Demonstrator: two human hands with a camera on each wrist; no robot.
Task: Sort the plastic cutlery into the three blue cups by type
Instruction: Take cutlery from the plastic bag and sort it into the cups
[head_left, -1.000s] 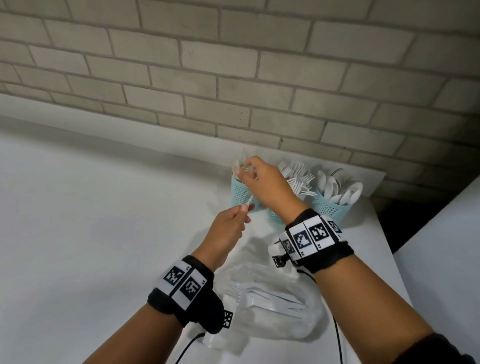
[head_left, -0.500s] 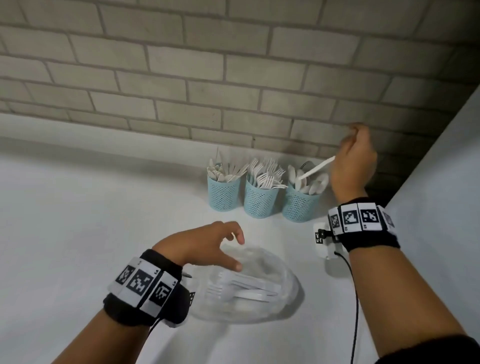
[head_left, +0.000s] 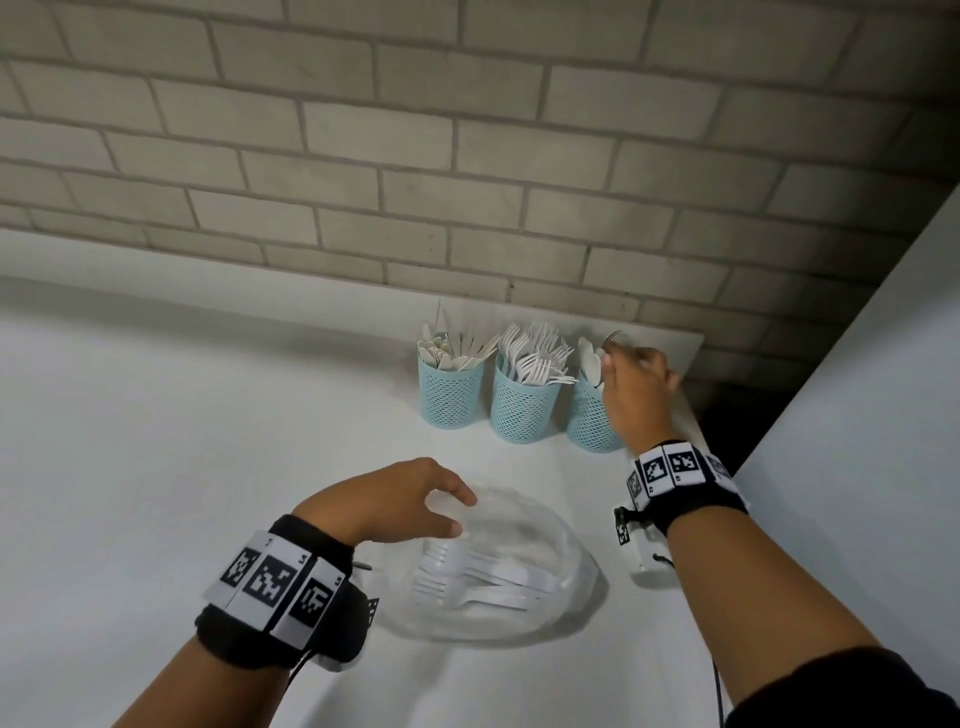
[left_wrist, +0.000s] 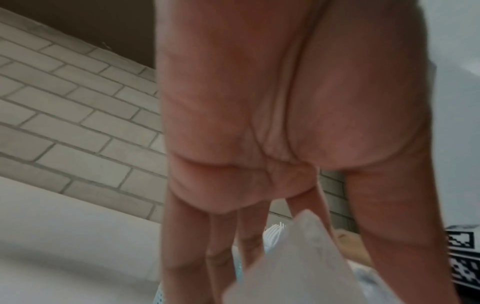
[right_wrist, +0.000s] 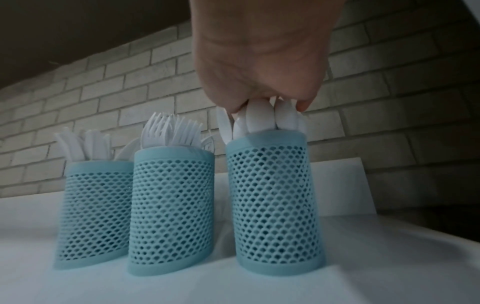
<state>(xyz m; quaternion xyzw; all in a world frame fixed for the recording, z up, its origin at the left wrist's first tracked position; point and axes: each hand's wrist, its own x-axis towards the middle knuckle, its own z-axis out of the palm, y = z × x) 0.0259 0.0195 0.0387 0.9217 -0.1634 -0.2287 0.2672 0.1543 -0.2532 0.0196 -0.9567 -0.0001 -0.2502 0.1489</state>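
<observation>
Three blue mesh cups stand in a row by the brick wall: the left cup (head_left: 449, 400) (right_wrist: 96, 207) has knives, the middle cup (head_left: 521, 413) (right_wrist: 171, 207) forks, the right cup (head_left: 589, 423) (right_wrist: 272, 201) spoons. My right hand (head_left: 609, 359) (right_wrist: 267, 105) is down over the right cup, fingertips pinching a white spoon (right_wrist: 259, 117) among the others there. My left hand (head_left: 460, 514) hovers with loosely spread fingers (left_wrist: 187, 246) over a clear plastic bag (head_left: 561, 519) (left_wrist: 298, 267) that holds several white forks (head_left: 483, 571).
The white table (head_left: 208, 467) ends just right of the cups, with a dark gap (head_left: 727, 415) beyond and a white panel (head_left: 857, 415) on the far right. A brick wall (head_left: 467, 182) backs the table.
My right hand carried a white spoon from the left cup across to the right cup and lowered onto it. My left hand dropped from near the cups to the bag.
</observation>
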